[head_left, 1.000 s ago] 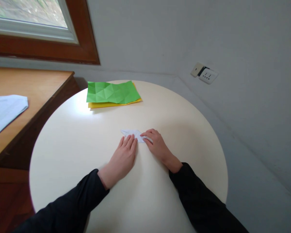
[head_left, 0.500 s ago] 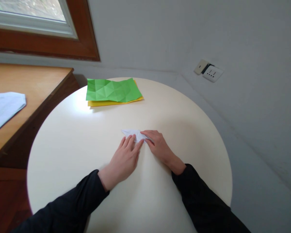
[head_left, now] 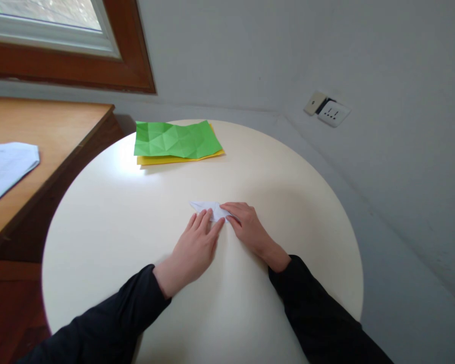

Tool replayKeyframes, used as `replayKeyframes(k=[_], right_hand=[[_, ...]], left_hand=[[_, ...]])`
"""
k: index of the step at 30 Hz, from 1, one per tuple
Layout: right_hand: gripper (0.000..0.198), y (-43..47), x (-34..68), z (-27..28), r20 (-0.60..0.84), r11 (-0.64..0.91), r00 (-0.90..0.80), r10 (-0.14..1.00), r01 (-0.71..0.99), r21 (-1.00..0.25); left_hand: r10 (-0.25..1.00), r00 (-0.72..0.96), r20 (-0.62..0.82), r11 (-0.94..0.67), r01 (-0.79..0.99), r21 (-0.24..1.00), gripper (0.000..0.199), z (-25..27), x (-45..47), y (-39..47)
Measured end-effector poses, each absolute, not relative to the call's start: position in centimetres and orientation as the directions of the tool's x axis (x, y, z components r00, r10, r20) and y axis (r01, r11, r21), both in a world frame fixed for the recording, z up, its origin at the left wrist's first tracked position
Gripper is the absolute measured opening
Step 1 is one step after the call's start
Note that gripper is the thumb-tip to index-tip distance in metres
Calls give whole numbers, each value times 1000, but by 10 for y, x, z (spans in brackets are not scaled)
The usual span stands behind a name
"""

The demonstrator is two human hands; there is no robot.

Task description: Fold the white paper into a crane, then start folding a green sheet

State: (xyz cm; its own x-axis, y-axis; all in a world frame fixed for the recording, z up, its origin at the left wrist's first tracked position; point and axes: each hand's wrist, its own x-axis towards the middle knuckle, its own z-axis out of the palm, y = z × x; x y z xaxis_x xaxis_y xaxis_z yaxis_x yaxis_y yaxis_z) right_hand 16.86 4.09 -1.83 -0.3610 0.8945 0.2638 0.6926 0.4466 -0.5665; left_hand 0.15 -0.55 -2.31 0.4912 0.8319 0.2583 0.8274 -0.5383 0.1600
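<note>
Here, my two hands met over a small piece of white paper, folded to a point at its left end and lying near the middle of the round, pale counter. My left hand lay palm down, its fingers a little apart, the tips resting on the near edge of the paper; it pressed and did not grip. My right hand was clamped on the paper's right end, forefinger above and thumb below, with the paper between them. The left thumb reached close to the right thumb; whether they touched, I could not tell. The folds under my fingers were partly hidden.

Toward the far edge of the counter lay a sheet of green paper, creased all over in triangles, on top of yellow paper that showed along the near and right sides. Both lay well apart from my hands. Off to the left, a wooden desk bore something pale blue and flat, cloth or paper, cut off by the edge of view. Window in a brown frame above it; wall socket to the right. I wore black sleeves.
</note>
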Motion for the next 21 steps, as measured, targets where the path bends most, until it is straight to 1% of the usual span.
replayKeyframes(k=[3,11,15,21], right_hand=[[31,41,168,-17,250,439,-363,898,703,-560],[32,41,168,-17,246,433,-357,901,709,-556],[33,41,169,-17,234,435,-368,900,714,-548],[32,42,169,-19,253,446,-368,895,712,-542]], left_hand=[[834,490,253,-534,832,152,40,-23,2,-5],[823,503,264,-554,813,179,41,-23,0,-5],[832,491,260,-542,818,190,45,-25,-1,-5],[829,497,258,-543,825,158,43,-24,-1,-6]])
